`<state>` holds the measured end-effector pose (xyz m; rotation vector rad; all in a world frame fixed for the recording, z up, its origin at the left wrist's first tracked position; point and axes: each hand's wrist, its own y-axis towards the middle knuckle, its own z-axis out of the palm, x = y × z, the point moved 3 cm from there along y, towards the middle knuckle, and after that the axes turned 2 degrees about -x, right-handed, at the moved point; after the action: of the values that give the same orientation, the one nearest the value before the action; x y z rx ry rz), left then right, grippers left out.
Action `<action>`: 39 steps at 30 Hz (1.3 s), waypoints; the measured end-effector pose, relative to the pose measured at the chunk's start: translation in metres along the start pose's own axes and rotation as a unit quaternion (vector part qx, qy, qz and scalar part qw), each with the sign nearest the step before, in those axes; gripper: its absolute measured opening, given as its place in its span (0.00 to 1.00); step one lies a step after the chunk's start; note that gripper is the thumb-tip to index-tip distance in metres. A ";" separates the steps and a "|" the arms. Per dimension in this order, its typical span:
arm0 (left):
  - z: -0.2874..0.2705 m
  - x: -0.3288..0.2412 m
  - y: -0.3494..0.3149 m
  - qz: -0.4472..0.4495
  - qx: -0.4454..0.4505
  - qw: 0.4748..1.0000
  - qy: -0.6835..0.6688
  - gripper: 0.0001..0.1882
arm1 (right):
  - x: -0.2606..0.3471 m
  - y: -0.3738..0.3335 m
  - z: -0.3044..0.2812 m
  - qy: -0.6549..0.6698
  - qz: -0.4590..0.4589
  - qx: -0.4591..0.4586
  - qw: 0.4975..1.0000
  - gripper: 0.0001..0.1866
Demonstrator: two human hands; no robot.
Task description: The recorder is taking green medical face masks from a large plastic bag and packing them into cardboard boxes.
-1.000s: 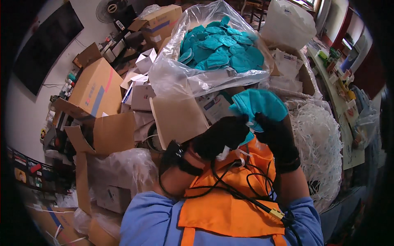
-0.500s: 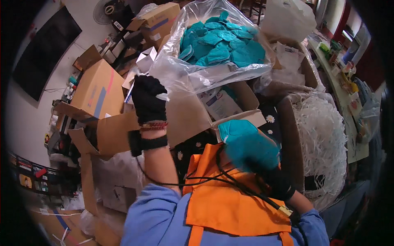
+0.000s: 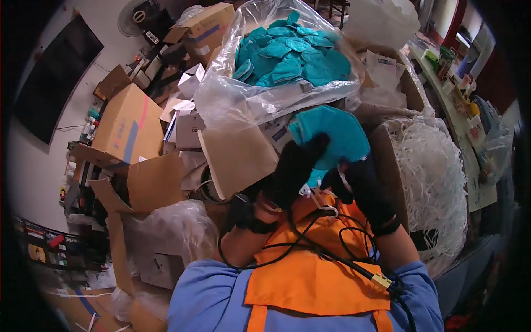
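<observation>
Teal fabric shows between two black-gloved hands, which together hold a face mask point(image 3: 340, 130) above the upper edge of the orange apron point(image 3: 318, 288), just below the near edge of the clear plastic bag point(image 3: 243, 105). The left hand point(image 3: 296, 169) grips its lower left part, fingers lying across the surface; the right hand point(image 3: 362, 191) is closed on its lower right edge. Whether another mask sits beneath, I cannot tell. White straps point(image 3: 333, 210) dangle under the hands. Inside the bag lies a heap of teal masks point(image 3: 293, 52). Beside the right hand, a cardboard box point(image 3: 389, 160) holds tangled white cords point(image 3: 428, 182). A black cable point(image 3: 310, 246) crosses the apron to a yellow connector point(image 3: 381, 281) near its right edge.
</observation>
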<state>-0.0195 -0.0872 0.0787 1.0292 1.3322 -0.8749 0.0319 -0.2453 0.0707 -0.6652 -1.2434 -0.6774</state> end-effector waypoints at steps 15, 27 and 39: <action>0.046 0.036 -0.028 0.149 -0.072 0.982 0.092 0.12 | 0.009 0.018 -0.067 -0.212 -0.253 0.004 0.944 0.18; 0.023 0.047 0.030 0.356 0.044 0.882 0.305 0.23 | 0.075 -0.039 -0.234 -0.038 -0.210 -0.325 0.921 0.19; -0.028 -0.006 0.155 0.104 0.143 0.980 0.094 0.19 | 0.059 0.021 -0.068 0.083 -0.110 -0.071 0.988 0.16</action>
<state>0.1167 -0.0096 0.0994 1.4793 1.2487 -0.8406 0.1008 -0.2893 0.1140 -0.5790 -1.1297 -0.9926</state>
